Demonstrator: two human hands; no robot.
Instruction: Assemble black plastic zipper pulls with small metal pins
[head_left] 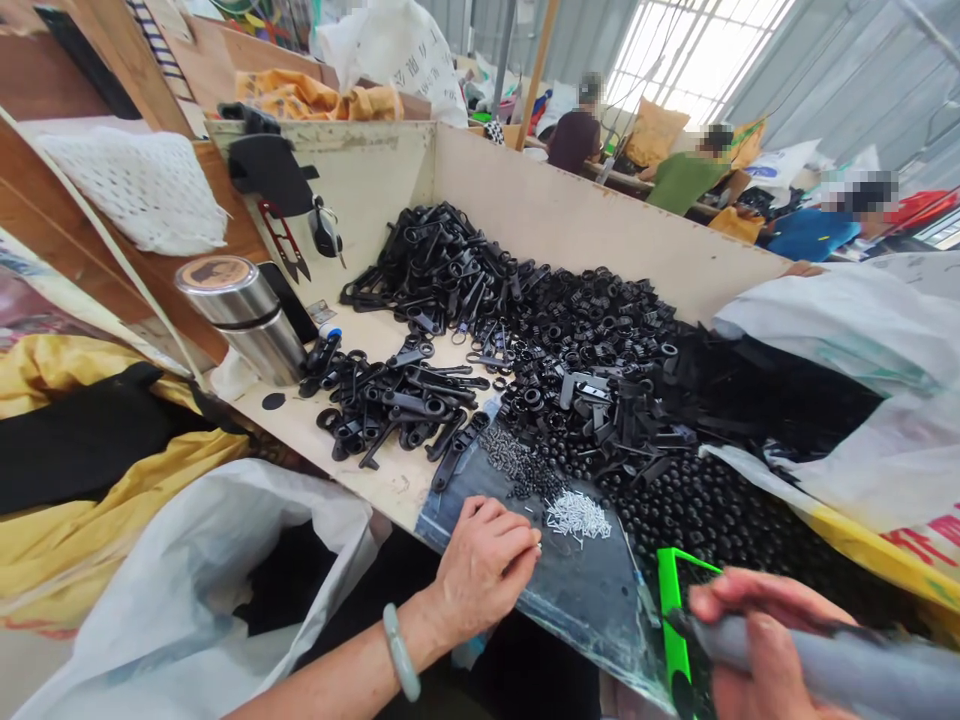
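The small white pins (577, 516) lie in a heap on the clear sheet (577, 590) at the near edge of the worktop (390, 480). The left hand (484, 565) rests curled on the sheet just left of them, fingertips pinched together beside the heap. The right hand (757, 640) grips a grey tool (817, 665) at near right, beside a green frame (673, 610). Black parts (570, 370) cover the worktop beyond; a steel flask (244, 315) stands far left.

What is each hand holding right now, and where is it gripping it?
The right hand grips a grey tool around its handle. The left hand pinches at the small silver pins with its fingertips; whether one is held cannot be told.
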